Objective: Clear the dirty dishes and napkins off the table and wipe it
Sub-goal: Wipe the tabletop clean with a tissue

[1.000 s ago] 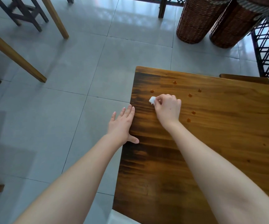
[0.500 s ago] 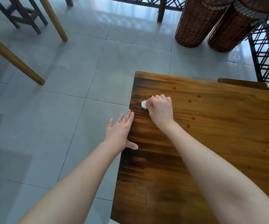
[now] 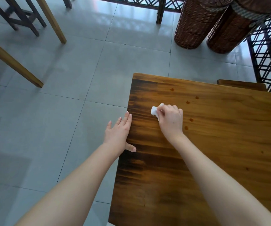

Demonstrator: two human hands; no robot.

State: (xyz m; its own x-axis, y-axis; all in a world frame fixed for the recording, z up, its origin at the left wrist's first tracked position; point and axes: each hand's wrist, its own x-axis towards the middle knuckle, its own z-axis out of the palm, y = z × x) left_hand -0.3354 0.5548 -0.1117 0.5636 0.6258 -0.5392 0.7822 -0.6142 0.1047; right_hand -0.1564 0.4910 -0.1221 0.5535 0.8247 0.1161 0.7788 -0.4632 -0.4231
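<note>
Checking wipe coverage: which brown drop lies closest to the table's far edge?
The lone drop beyond the tissue, left-most of all; the other drops lie nearer, right of the right hand.

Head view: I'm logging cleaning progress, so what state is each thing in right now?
Table, spotted with brown drops.
Drops, not yet wiped.
Napkin, crumpled, pressed on the table.
Right hand, curled round the napkin.
Left hand, flat, fingers straight, thumb on the table edge.
Baskets, upright on the floor.

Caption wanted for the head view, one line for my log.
Right hand presses a crumpled white napkin on the wooden table beside brown drops; left hand rests flat at its edge.
</note>
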